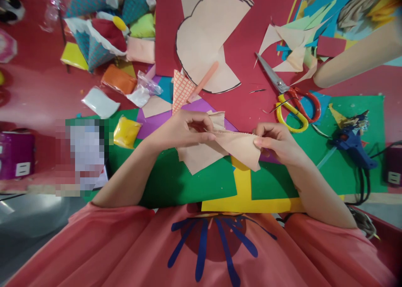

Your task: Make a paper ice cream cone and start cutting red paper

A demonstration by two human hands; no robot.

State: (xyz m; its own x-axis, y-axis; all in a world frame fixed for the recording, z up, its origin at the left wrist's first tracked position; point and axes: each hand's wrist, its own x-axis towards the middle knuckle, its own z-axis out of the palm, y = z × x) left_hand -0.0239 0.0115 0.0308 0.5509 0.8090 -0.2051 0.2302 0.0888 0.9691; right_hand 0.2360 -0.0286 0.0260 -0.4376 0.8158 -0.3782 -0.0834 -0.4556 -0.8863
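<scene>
Cloth (240, 149), left end pinched in left hand (186, 129), right end pinched in right hand (276, 142), middle between both.

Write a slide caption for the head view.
Left hand and right hand pinch a beige, zigzag-edged piece; scissors and glue gun lie nearby.

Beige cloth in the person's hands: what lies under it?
Past the edges of the beige cloth, parts of a purple sheet, green sheet and yellow sheet show beneath. Whatever lies under its middle is covered and cannot be seen.
</scene>
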